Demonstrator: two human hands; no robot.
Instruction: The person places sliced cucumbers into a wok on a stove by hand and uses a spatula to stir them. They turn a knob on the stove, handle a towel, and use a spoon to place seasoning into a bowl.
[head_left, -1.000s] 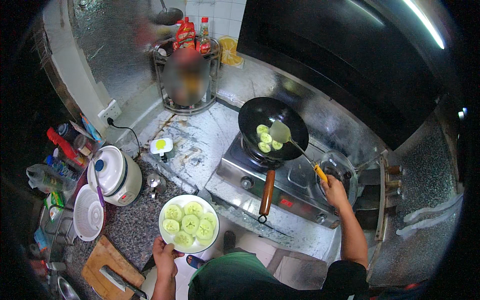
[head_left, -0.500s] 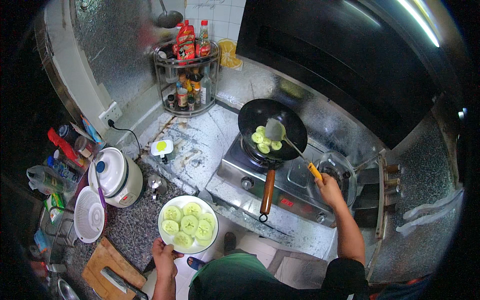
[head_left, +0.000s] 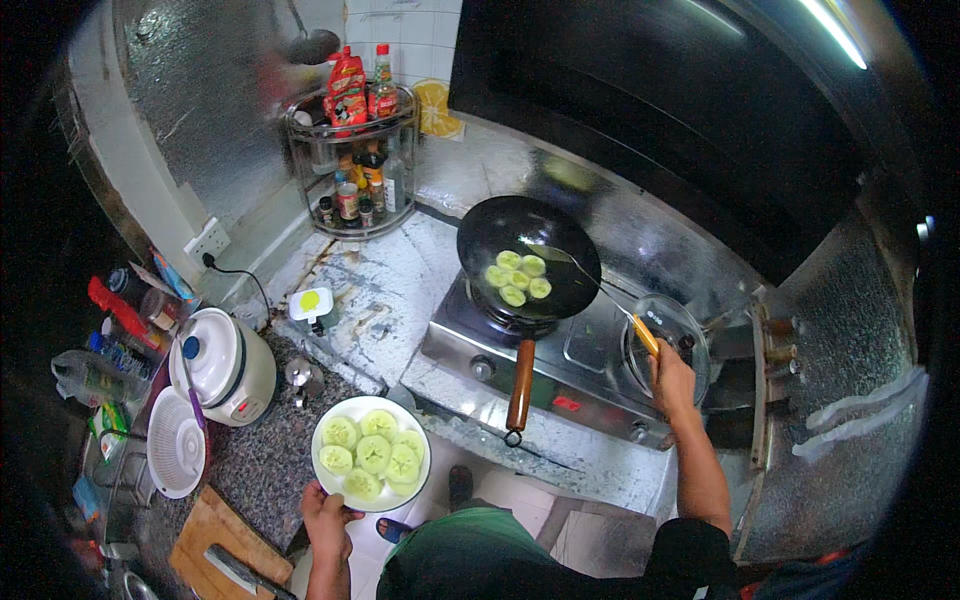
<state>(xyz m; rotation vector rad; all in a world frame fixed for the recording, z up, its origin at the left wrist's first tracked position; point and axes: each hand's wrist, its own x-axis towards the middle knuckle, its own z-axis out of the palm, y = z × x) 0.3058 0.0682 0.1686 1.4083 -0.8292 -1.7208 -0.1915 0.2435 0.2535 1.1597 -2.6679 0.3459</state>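
Observation:
My left hand (head_left: 328,520) grips the near edge of a white plate (head_left: 426,478) that carries several pale green cucumber slices (head_left: 375,453). Fingers of my right hand (head_left: 672,378) are wrapped round the yellow handle of a spatula (head_left: 645,335). The spatula's metal blade is tilted inside a black wok (head_left: 490,222), just behind several cucumber slices (head_left: 513,297) lying in its bottom. The wok rests on the left burner of a gas stove (head_left: 455,335), its wooden handle pointing toward me.
A glass lid (head_left: 690,318) covers the right burner. Left stand a rice cooker (head_left: 245,365), a white strainer basket (head_left: 172,455), a small metal pot (head_left: 303,375) and a cutting board (head_left: 205,525) bearing a knife (head_left: 232,568). A bottle rack (head_left: 352,190) fills the back corner.
The spatula blade has turned edge-on and shifted off the slices toward the wok's far side, uncovering them. My right hand has tilted upward. The plate stays in my left hand.

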